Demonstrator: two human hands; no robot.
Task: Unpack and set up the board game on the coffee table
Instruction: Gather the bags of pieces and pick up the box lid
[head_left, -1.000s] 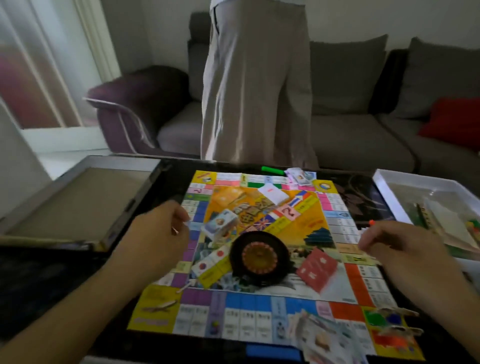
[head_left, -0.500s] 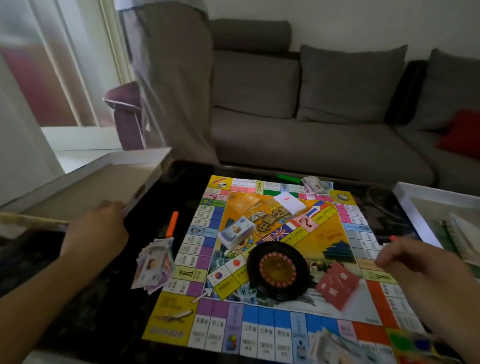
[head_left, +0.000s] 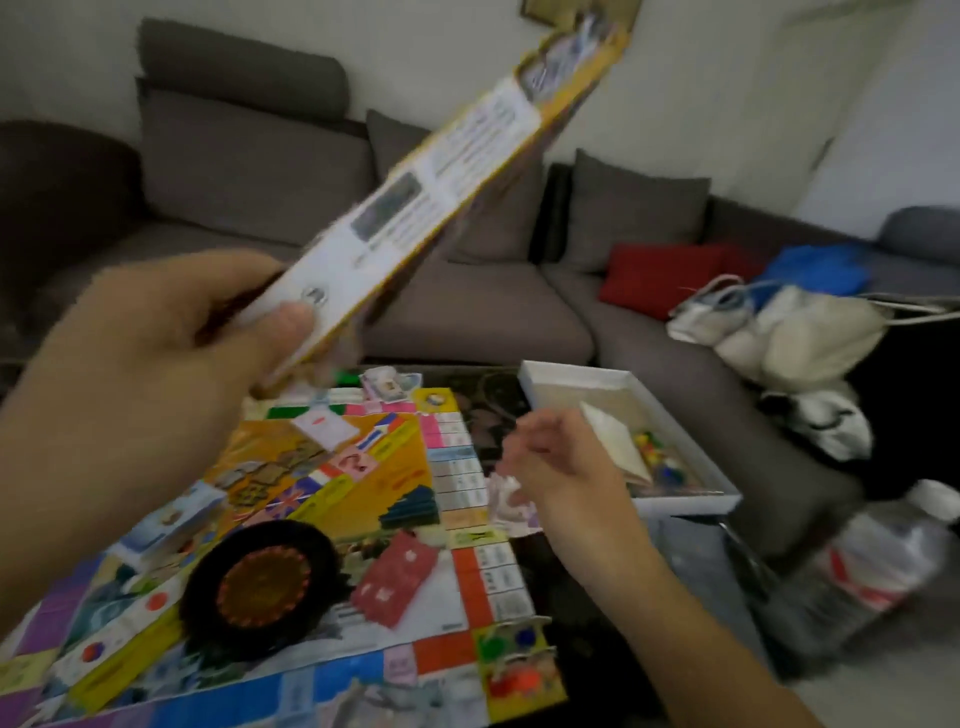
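the left hand (head_left: 150, 358) gripped the yellow-edged cardboard box lid (head_left: 441, 171) raised above the colourful square game board (head_left: 291, 519), right hand (head_left: 561, 467) loosely curled with empty fingers; best set it aside level.

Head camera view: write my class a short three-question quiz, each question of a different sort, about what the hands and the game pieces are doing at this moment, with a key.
1. True or false: the left hand holds the box lid raised above the game board.
2. Which object lies on the board nearest the camera? A) black roulette wheel B) red cushion C) plastic bottle
3. Fill in: the white box tray of coloured pieces sits to the ____ of the board.

Key: 1 true; 2 A; 3 right. The right hand hovers near that tray; its grip is too blurred to judge.
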